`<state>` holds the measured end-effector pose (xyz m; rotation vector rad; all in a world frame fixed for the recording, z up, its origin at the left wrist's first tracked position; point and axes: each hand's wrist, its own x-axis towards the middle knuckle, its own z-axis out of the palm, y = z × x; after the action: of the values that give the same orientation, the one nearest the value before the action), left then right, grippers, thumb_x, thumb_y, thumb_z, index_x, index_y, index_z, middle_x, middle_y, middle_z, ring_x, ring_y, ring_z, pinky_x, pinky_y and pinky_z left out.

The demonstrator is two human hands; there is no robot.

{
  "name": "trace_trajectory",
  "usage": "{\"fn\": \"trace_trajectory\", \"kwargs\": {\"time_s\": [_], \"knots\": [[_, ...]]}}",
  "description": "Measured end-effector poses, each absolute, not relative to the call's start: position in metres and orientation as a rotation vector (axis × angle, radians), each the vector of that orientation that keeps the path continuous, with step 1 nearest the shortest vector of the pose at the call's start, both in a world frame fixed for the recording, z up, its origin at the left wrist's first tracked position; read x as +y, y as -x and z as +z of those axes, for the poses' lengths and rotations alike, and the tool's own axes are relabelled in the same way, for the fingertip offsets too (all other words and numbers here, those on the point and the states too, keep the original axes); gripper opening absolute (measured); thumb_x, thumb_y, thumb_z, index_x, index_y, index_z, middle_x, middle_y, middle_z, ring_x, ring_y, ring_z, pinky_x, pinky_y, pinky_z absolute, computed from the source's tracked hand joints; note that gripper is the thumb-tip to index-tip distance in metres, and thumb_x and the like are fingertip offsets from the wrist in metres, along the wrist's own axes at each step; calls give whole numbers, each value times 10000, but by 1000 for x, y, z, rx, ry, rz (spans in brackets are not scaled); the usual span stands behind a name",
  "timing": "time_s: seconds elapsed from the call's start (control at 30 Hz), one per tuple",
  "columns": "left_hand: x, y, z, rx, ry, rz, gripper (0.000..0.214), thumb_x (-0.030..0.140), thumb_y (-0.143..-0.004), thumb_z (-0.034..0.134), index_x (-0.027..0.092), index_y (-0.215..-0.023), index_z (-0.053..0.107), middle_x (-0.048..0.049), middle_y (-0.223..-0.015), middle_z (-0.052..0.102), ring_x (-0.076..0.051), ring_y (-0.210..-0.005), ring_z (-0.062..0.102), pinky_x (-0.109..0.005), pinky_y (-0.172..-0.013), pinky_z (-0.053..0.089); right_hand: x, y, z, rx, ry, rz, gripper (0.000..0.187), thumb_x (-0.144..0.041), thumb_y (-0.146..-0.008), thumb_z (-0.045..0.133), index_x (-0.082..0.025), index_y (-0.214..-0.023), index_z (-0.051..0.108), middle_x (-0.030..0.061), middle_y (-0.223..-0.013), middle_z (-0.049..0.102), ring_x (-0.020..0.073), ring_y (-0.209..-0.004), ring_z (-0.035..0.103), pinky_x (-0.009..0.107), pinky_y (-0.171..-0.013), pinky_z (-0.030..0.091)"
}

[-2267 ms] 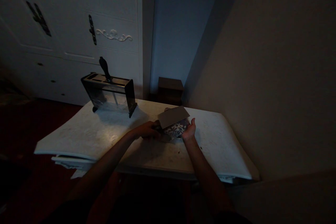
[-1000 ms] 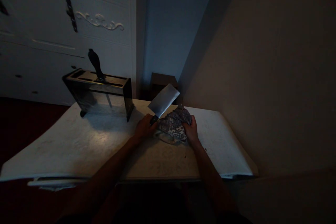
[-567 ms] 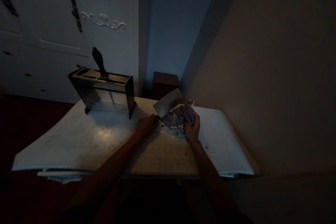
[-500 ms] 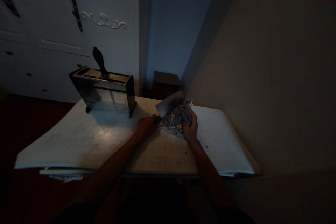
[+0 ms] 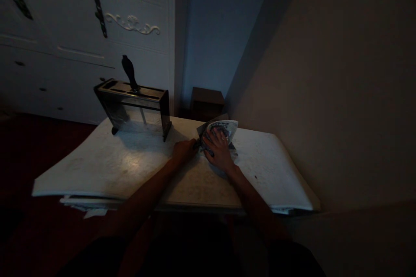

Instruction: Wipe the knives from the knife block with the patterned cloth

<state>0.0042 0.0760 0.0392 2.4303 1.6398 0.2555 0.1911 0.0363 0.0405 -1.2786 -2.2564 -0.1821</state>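
Note:
My left hand (image 5: 185, 150) is closed around the dark handle of a cleaver (image 5: 224, 117), whose broad blade is mostly covered. Over the blade lies a crumpled cloth (image 5: 231, 127), dark patterned with a white part. My right hand (image 5: 219, 149) rests on this cloth with its fingers spread, pressing it toward the blade. Both hands are over the middle of a white-covered table (image 5: 97, 169). How the cloth folds under the palm is hidden.
At the table's back left stands a knife block (image 5: 136, 110) with clear sides and one dark-handled knife (image 5: 129, 71) in it. Behind are a white cabinet (image 5: 74, 26) and a brown box (image 5: 208, 98). A wall (image 5: 325, 108) borders the right side.
My right hand has gone from gripping the bunched cloth beside the blade to lying spread on it over the blade. The cloth has opened out, showing a white part. My left hand keeps the handle.

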Motion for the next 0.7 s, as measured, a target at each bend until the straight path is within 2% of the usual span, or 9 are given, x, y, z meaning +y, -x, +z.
{"fn": "trace_trajectory", "kwargs": {"time_s": [0.1,0.33,0.53,0.7], "knots": [[77,-4,38,1660,-2451,257,350,423,-906,468,207,-1123,637,-119,-993,731,-286,-909,692,-324,-716,446,38,-181,43,-2369,1373,-323,581,-260,-856,561,-179,-1426,479,81,-1588,303,306,-1498,157,555,-1201,105],[79,-4,36,1665,-2453,273,373,448,-908,454,191,-1078,664,-131,-978,734,-294,-896,700,-339,-722,466,46,-169,51,-2345,1555,-394,708,-280,-799,614,-163,-1468,416,125,-1604,248,348,-1482,161,559,-1174,126],[79,-4,38,1674,-2428,268,345,418,-882,491,190,-1063,677,-137,-973,736,-293,-922,699,-348,-760,475,61,-185,45,-2238,1650,-469,731,-336,-817,587,-134,-1486,376,158,-1599,247,379,-1469,170,581,-1161,130],[80,-3,35,1648,-2431,276,343,411,-871,502,199,-1073,682,-134,-987,736,-286,-935,696,-346,-784,475,73,-209,34,-2085,1738,-516,765,-357,-808,577,-96,-1491,348,191,-1585,258,379,-1459,184,576,-1142,203]]}}
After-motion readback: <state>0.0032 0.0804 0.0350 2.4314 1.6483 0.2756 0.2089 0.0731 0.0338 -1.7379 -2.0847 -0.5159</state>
